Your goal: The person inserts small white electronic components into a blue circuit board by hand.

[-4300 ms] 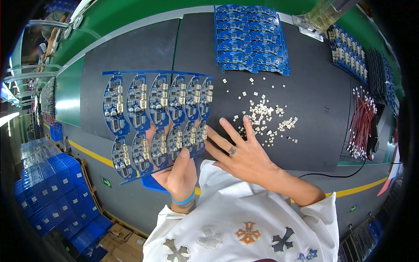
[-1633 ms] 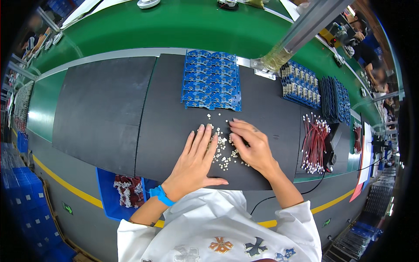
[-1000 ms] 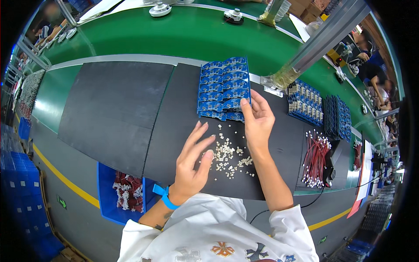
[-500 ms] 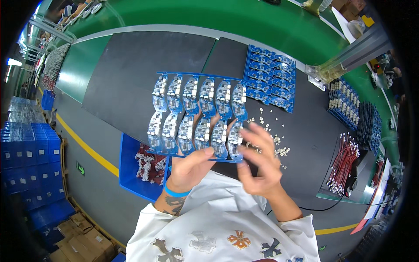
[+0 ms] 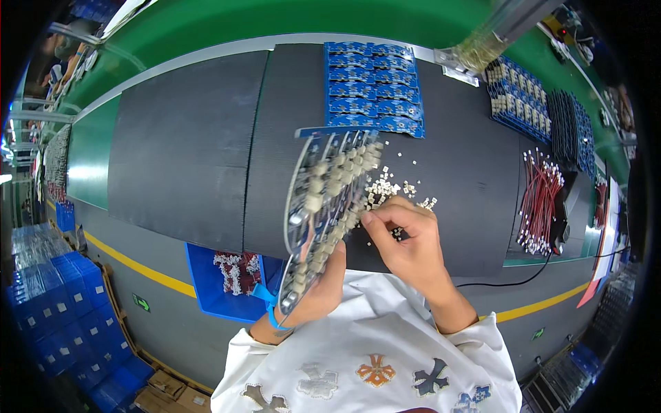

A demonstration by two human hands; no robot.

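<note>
Circuit panel [image 5: 334, 186] aslant in left hand [image 5: 325, 290], right hand [image 5: 415, 249] pinched, apparently alongside.

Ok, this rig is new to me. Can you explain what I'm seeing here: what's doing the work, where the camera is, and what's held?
There is no machine, just a person's two bare hands. The view comes from a fisheye camera worn on the head, looking down, so straight edges bend.

The left hand holds a circuit-board panel tilted steeply. The right hand is beside it, fingertips near its edge; whether they grip anything is unclear.

On the black mats lie small white parts, with more blue board panels beyond and red wires at right.
</note>
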